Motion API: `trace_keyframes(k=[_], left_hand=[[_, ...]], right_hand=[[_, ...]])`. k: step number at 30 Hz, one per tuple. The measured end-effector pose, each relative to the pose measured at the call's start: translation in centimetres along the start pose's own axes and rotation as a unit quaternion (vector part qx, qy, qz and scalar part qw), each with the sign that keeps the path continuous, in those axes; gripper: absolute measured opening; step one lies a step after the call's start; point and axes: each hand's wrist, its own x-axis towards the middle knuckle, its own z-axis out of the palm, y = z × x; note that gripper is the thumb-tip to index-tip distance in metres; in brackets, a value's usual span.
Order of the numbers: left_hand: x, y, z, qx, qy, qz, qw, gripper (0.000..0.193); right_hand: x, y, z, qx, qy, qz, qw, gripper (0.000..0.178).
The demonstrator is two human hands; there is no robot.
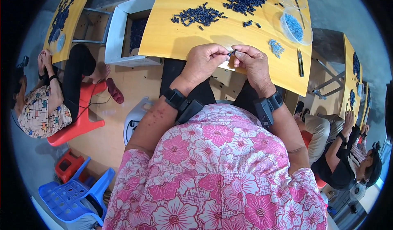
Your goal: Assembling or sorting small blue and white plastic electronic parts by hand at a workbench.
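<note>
Both hands meet over the near edge of the yellow table (172,40); left hand (203,62) is curled narrow, thumb and forefinger pinched on a small dark part (231,53); right hand (253,62) closes its fingertips on the same part from the other side, so the two hands touch at the tips; whether the part is one piece or two cannot be told; ahead of the left hand lies a loose heap of dark blue parts (198,15); beyond the right hand sits a small cluster of pale blue pieces (276,48), and further out a clear round dish (297,25); dark tweezers (300,62) lie just outward of the right hand.
</note>
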Motion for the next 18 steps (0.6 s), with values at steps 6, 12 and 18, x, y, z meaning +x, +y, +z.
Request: trace_keyframes(k=[6, 12, 18], left_hand=[[-0.03, 0.54, -0.07, 0.011, -0.004, -0.005, 1.0, 0.013], [0.03, 0.34, 0.12, -0.004, 0.022, 0.014, 1.0, 0.014], [0.0, 0.03, 0.14, -0.017, 0.021, 0.014, 1.0, 0.015]], right_hand=[[-0.02, 0.26, -0.28, -0.027, -0.001, -0.009, 1.0, 0.018], [-0.02, 0.73, -0.43, -0.046, 0.002, -0.022, 0.999, 0.017], [-0.17, 0.41, -0.02, -0.043, -0.001, -0.021, 0.999, 0.017]])
